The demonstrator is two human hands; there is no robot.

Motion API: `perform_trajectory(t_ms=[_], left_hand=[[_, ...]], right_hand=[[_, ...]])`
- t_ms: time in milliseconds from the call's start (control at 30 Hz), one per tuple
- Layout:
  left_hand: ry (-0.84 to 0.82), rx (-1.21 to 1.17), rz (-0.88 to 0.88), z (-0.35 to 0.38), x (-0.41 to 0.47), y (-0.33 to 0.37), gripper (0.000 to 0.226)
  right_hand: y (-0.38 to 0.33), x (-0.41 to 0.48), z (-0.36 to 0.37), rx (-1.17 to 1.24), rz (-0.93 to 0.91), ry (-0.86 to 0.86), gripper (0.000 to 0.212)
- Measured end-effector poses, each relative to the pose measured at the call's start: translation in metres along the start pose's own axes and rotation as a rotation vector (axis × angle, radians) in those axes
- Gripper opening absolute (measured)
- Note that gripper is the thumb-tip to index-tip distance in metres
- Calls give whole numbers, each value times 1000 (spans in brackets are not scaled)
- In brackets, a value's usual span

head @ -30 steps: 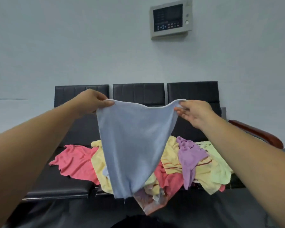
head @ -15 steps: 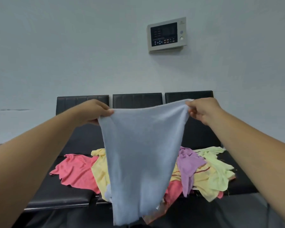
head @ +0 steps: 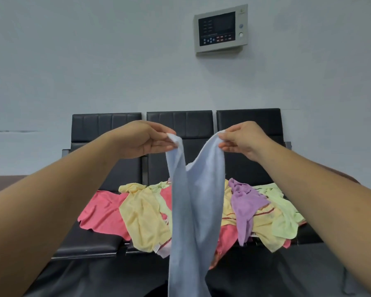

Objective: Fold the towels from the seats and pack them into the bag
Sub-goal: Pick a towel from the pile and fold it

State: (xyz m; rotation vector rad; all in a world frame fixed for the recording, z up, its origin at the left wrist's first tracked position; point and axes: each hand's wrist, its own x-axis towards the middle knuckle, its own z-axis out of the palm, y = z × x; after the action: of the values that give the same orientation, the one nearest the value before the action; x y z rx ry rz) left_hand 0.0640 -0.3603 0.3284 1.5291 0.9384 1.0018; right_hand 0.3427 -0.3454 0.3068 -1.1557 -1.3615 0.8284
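Note:
A light blue towel (head: pixel 193 211) hangs in front of me, folded lengthwise into a narrow strip. My left hand (head: pixel 146 139) pinches one top corner and my right hand (head: pixel 242 138) pinches the other, the two corners a short gap apart. Behind the towel, a heap of loose towels lies on the black seats (head: pixel 90 243): a pink one (head: pixel 101 213), a yellow one (head: pixel 144 217), a purple one (head: pixel 244 206) and a pale green one (head: pixel 285 217). The bag is not in view.
Three black seat backs (head: pixel 180 123) stand against a pale wall. A control panel (head: pixel 221 28) is mounted on the wall above them. Dark floor lies below the seat edge.
My hands have come closer together, so the blue towel went from spread wide to a narrow hanging fold. The view tilted up slightly.

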Motion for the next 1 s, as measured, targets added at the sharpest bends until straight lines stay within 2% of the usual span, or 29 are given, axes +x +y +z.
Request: perform_trajectory(t_ms=[167, 200, 267, 367, 433, 500, 600, 767, 833, 933, 1000], left_hand=[[44, 398, 111, 9, 0, -10, 14], [65, 467, 127, 11, 1, -10, 16], [92, 561, 154, 14, 3, -11, 19], [87, 619, 170, 18, 8, -14, 24], [70, 624, 167, 18, 11, -18, 25], [31, 593, 157, 16, 12, -22, 24], [-30, 536, 137, 13, 13, -30, 23], [-102, 520, 108, 8, 15, -46, 32], [-145, 644, 67, 2, 16, -53, 36], [-238, 939, -73, -10, 16, -68, 21], [-221, 1032, -143, -18, 15, -74, 22]], right_hand=[[0, -7, 25, -123, -152, -104, 16], [0, -10, 29, -117, -162, -152, 19], [0, -15, 38, -101, -172, -293, 10], [1, -21, 49, -222, -205, -454, 29], [6, -22, 57, -380, -242, -441, 31], [15, -20, 61, -425, -251, -401, 30], [27, -20, 64, -291, -213, -425, 24], [35, -20, 66, -235, -179, -424, 23], [37, -19, 63, -206, -182, -416, 22], [35, -18, 55, -208, -189, -405, 24], [33, -16, 46, -261, -186, -361, 28]])
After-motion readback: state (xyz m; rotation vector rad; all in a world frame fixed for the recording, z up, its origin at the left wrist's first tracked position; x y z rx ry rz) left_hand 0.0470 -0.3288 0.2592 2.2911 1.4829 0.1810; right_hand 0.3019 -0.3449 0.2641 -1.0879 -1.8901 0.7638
